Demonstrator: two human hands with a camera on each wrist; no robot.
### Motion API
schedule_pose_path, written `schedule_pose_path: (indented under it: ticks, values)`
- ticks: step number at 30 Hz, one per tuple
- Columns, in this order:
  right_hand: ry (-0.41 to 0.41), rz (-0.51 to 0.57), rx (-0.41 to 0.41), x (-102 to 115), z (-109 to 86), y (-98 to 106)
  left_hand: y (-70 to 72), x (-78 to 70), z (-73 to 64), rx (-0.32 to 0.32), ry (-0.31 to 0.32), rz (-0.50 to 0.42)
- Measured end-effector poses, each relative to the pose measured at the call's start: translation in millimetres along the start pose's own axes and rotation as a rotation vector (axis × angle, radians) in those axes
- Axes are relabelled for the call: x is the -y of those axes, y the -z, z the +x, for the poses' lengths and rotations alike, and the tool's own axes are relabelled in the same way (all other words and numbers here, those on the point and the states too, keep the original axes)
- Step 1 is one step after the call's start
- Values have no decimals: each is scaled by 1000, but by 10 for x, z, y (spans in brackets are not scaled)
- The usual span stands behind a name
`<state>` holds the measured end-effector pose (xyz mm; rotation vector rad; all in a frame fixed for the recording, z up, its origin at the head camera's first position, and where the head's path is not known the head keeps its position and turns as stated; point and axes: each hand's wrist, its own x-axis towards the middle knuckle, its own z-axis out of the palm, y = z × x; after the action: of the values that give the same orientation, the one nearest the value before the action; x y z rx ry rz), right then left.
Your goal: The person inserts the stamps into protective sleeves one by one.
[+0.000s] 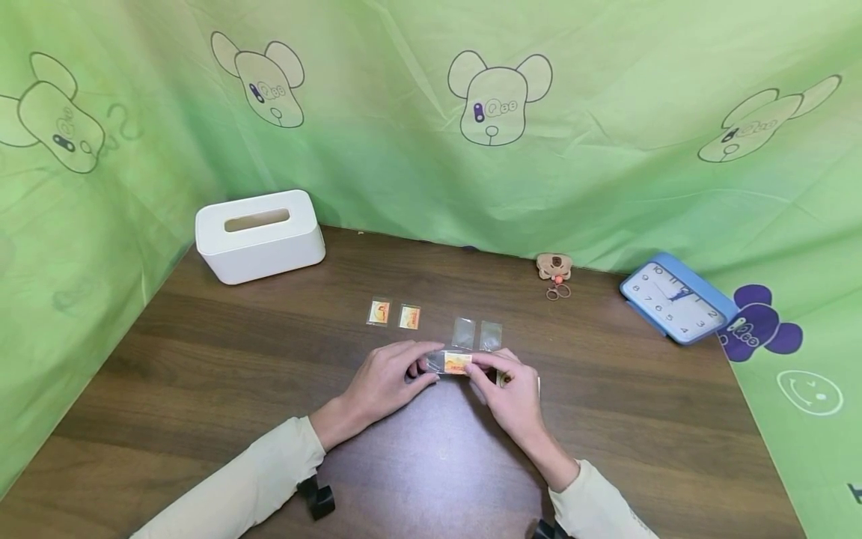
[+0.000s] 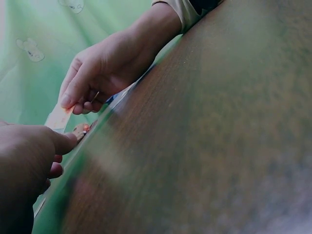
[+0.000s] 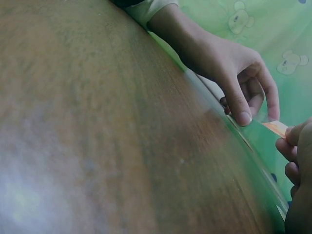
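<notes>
My left hand (image 1: 390, 380) holds the left end of a small clear plastic sleeve (image 1: 435, 363) between thumb and fingers. A yellow-orange stamp (image 1: 458, 364) shows at the sleeve's right part, and my right hand (image 1: 508, 393) pinches it at its right end. In the left wrist view the stamp (image 2: 60, 117) spans the gap between the two hands, above the table. Part of another printed piece (image 1: 503, 378) shows beneath the right hand, mostly hidden. Just beyond the hands lie two clear sleeves (image 1: 464, 333) side by side.
Two sleeved stamps (image 1: 378, 312) lie on the wooden table (image 1: 269, 359) left of the clear sleeves. A white tissue box (image 1: 269, 251) stands at the back left. A bear keychain (image 1: 554, 267) and a blue clock (image 1: 676, 299) lie toward the back right, before a green curtain (image 1: 390, 165).
</notes>
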<state>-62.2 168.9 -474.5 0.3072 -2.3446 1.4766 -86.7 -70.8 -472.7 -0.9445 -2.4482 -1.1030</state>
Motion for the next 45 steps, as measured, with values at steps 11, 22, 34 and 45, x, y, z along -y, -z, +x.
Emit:
schedule_pose_path:
  ticks: [11,22,34,45]
  values:
    - [47,40,-60,2,8,-13,-21,7,-8,-28,82,-24]
    - [65,72,-61,-21,5,-17,-21,8,-8,-51,97,-15]
    - [67,71,6,13,-6,-1,-27,20,-13,-30,53,-41]
    - [86,82,60,19,-14,1,-29,17,-9,-1,57,-45]
